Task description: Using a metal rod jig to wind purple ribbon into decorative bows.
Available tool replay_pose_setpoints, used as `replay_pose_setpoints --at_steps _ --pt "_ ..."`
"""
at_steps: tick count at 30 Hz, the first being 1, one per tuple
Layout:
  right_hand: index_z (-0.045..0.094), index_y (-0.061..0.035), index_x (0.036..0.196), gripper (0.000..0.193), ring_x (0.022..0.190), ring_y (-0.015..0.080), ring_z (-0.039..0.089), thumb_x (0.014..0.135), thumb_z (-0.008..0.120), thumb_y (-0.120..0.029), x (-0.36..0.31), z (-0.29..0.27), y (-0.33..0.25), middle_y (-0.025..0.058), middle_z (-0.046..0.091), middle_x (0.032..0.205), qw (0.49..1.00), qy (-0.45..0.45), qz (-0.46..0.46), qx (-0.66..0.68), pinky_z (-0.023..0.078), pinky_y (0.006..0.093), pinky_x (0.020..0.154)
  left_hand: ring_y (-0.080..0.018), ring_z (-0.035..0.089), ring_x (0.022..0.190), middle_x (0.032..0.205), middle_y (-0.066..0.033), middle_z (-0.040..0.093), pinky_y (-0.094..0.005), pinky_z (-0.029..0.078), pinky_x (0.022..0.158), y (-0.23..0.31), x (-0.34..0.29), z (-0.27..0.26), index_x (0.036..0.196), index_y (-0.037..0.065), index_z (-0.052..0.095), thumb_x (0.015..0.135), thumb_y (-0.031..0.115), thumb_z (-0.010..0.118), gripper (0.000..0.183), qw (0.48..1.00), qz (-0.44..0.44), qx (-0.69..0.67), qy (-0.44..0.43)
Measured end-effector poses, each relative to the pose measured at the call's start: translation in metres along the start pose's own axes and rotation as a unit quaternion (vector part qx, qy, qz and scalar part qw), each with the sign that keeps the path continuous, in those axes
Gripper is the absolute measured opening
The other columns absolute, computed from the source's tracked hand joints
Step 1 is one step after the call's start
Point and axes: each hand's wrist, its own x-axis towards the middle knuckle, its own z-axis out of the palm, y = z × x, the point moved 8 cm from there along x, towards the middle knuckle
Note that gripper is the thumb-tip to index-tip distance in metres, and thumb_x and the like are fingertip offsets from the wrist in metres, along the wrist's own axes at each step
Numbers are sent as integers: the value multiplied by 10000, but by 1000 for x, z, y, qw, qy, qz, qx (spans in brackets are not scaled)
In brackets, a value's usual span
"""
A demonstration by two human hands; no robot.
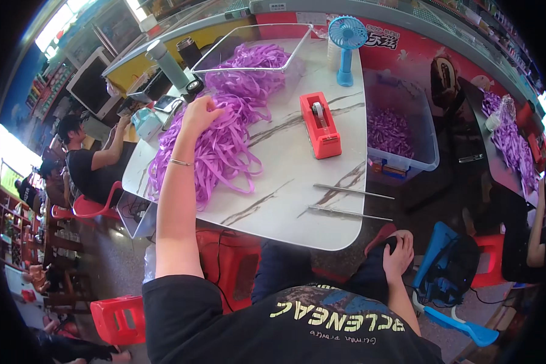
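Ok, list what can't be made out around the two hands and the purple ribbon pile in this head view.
- Left hand: fingertips sink into the purple ribbon pile; grip unclear.
- Right hand: rests on the knee, palm down; underside hidden.
- Clear tray: ribbon beneath it blurred by the plastic.
- Two metal rods: too thin to tell their ends.
- Red tape dispenser: tape end too small.

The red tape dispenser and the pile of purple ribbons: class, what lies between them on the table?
Only bare marble tabletop separates the tape dispenser from the purple ribbons, as the head view shows.
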Motion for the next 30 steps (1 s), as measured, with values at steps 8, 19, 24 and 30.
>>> replay_pose_setpoints --at_steps 8,19,24,30 --pt "525 -100 1174 458 1285 264 318 753 610 -260 1 -3 -1 110 408 1335 1000 1 0 -3 253 429 1027 -145 608 722 763 -78 626 -286 498 678 85 -59 -12 805 -1 588 762 123 678 159 979 70 -190 11" --pt "525 -101 1175 454 1285 254 319 756 606 -255 -1 -3 4 105 408 1333 1000 0 8 -9 254 420 1026 -249 595 695 768 -126 603 -345 468 641 165 -81 73 788 20 590 735 186 661 188 950 205 -155 -178" --pt "525 -99 1173 453 1286 250 317 754 605 -249 -1 -4 4 100 405 1336 1000 2 10 2 252 418 1027 -280 495 1077 1089 -138 563 -390 373 923 114 1 57 938 67 610 726 302 666 322 986 125 114 12" --pt "530 -113 1168 445 1286 249 314 749 608 -242 0 -3 1 91 404 1339 1000 4 10 2 252 418 1029 -305 398 1217 1192 -151 510 -478 223 1060 67 22 113 1051 46 580 781 290 591 364 947 78 309 -30"
